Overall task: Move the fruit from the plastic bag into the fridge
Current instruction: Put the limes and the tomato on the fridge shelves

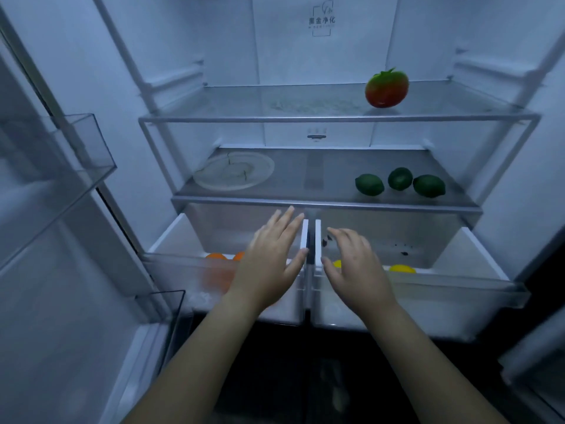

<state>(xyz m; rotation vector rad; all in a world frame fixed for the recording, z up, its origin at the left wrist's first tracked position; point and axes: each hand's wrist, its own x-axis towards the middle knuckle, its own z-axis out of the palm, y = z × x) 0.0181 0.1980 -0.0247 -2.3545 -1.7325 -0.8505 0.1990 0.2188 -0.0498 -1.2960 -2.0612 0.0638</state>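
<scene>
The fridge stands open before me. A red-and-green tomato [386, 88] sits on the upper glass shelf [275, 117]. Three green limes [369, 184] lie at the right of the lower shelf [305, 203]. Both crisper drawers are pulled out: oranges [215, 256] lie in the left drawer [171, 264], yellow lemons [402, 268] in the right drawer [477, 289]. My left hand [270, 258] hovers with straight fingers over the left drawer by its inner wall. My right hand [356, 264] hangs with loosely bent fingers over the right drawer. Both hold nothing. No plastic bag is in view.
A pale plate [234, 174] rests on the left of the lower shelf. Clear door bins [76, 154] jut out on the open left door, another bin [165, 313] lower down. The right door edge [538, 347] is at the far right. The floor below is dark.
</scene>
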